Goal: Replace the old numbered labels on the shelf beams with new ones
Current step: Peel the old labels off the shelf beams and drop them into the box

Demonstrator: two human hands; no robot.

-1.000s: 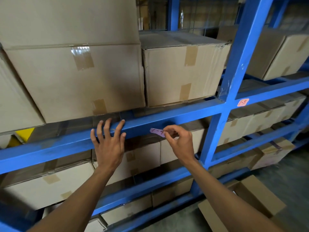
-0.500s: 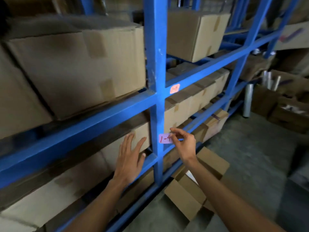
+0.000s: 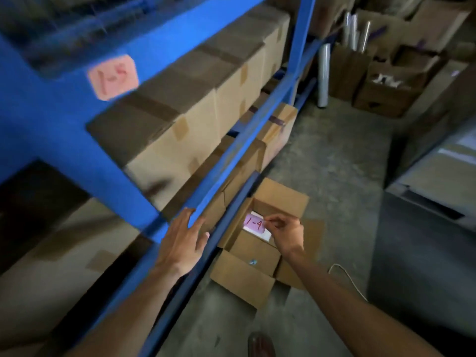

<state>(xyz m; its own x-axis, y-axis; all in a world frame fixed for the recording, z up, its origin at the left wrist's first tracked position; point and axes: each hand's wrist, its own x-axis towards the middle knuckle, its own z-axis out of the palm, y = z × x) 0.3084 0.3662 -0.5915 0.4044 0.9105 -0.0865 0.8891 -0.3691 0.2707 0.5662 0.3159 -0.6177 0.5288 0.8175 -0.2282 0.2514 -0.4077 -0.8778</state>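
My right hand point(image 3: 283, 231) pinches a small purple label point(image 3: 254, 223) marked "1-4" by its right edge, holding it over an open cardboard box point(image 3: 247, 269) on the floor. White paper shows inside that box under the label. My left hand point(image 3: 183, 243) rests flat, fingers spread, against a low blue shelf beam point(image 3: 224, 161). A pink label point(image 3: 112, 76) marked "1-5" is stuck on the upper blue beam at the top left.
Sealed cardboard boxes point(image 3: 180, 130) fill the blue rack on the left. More open boxes and rolls of clear film point(image 3: 323, 73) stand at the back right. A grey unit point(image 3: 425, 215) borders the concrete aisle on the right. A white cord point(image 3: 347, 276) lies on the floor.
The view has swung right and down along the rack. My right hand has carried the purple "1-4" label away from the beam to above the open floor box. My left hand has dropped to a lower beam.
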